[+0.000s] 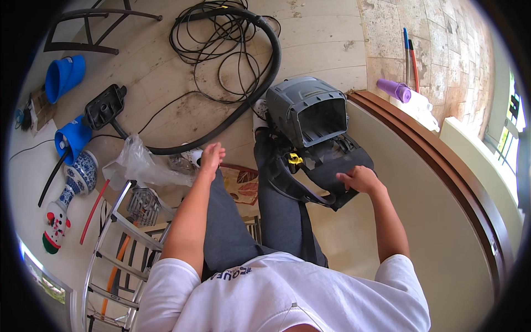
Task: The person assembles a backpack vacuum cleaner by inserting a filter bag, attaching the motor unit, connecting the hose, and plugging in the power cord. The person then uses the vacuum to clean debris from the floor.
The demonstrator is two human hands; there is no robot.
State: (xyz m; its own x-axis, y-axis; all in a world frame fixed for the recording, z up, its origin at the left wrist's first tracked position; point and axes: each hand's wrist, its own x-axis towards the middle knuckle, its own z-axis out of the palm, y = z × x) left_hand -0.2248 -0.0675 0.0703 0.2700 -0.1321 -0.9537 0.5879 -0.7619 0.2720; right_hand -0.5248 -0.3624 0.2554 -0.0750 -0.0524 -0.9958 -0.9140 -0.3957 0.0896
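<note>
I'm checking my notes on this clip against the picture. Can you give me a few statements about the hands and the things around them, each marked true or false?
1. The right hand rests on the black vacuum base. True.
2. The left hand grips the black hose. False: it is raised with loose fingers, holding nothing.
3. The grey vacuum housing lies on the floor with its opening toward the person. True.
4. The ladder stands on the person's right. False: it is on their left.
</note>
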